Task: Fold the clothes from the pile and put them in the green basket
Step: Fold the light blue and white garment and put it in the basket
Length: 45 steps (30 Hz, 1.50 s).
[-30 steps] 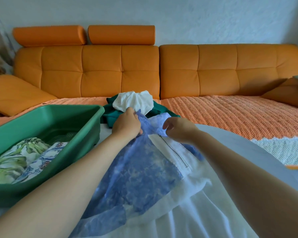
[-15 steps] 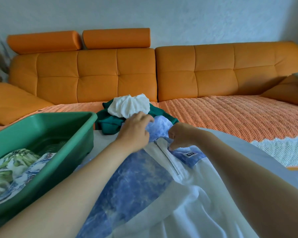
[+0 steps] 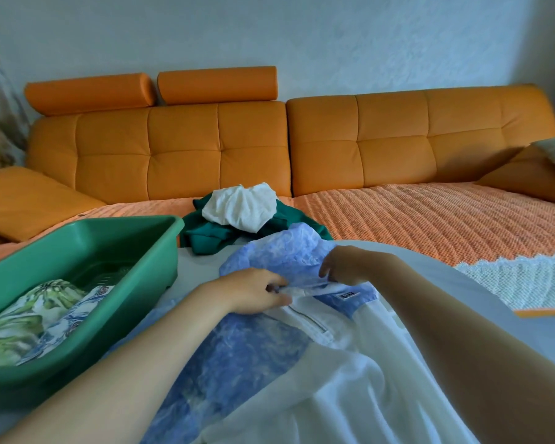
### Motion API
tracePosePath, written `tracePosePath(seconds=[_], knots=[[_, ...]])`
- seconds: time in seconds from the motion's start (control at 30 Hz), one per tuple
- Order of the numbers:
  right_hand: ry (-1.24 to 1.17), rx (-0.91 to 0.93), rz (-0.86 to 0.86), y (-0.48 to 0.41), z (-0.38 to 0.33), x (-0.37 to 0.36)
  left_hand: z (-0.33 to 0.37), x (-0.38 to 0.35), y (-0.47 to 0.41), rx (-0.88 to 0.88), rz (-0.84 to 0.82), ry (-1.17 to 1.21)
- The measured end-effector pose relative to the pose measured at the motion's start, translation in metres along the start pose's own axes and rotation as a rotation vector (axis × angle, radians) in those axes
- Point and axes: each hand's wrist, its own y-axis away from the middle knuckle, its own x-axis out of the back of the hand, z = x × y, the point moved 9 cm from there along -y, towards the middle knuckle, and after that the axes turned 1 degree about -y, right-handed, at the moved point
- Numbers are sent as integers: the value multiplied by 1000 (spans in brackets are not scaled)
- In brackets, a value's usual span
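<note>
A person's left hand [image 3: 249,292] and right hand [image 3: 348,265] work the neckline of a blue-and-white garment [image 3: 253,357] spread over a pale sheet [image 3: 462,283] in front of an orange sofa [image 3: 218,149]. The left hand pinches the garment's white edge between thumb and curled fingers, just above a short zip [image 3: 308,318]. The right hand, knuckles up and fingers bent down, grips the blue fabric close beside it, near a small dark label [image 3: 346,295]. The rest of the garment trails back toward the camera between both forearms. To the left, just beside the garment, stands the green basket [image 3: 77,238], holding folded clothes [image 3: 29,318] in leafy green and blue prints. Behind the hands, the pile [image 3: 237,219] lies at the sheet's far edge: a crumpled white piece [image 3: 241,206] on top of a dark green one [image 3: 205,240]. An orange textured blanket [image 3: 430,219] covers the sofa seat, with a white lace-edged cloth [image 3: 519,280] at right.
</note>
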Motion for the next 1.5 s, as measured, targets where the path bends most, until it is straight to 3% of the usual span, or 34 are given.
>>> tracePosePath(seconds=[0.37, 0.53, 0.63, 0.73, 0.87, 0.97, 1.1, 1.23, 1.3, 1.4, 1.5], knots=[[-81, 13, -35, 8, 8, -12, 23, 1, -35, 321, 203, 280], [-301, 12, 79, 10, 22, 0, 40, 2, -46, 193, 133, 313], [-422, 17, 136, 12, 32, 10, 44, 21, -43, 98, 265, 473], [-322, 21, 10, 16, 37, 5, 42, 24, -41, 81, 236, 607], [-43, -84, -202, 19, 59, -24, 44, 9, -40, 161, 114, 528], [-75, -140, -60, 19, 68, -19, 56, 8, -42, 118, 141, 449], [-161, -271, 270, 23, 79, 7, 64, 4, -52, 67, 119, 262], [-480, -326, 752, 43, 96, 48, 70, 48, -41, 47, 552, 360], [-712, -285, 907, 46, 99, 60, 70, 64, -35, -10, 728, 392], [-1102, -137, 826, 29, 90, 56, 61, 55, -50, 44, 635, 291], [-1033, -103, 599, 9, 73, 37, 34, 42, -54, 280, 481, 67]])
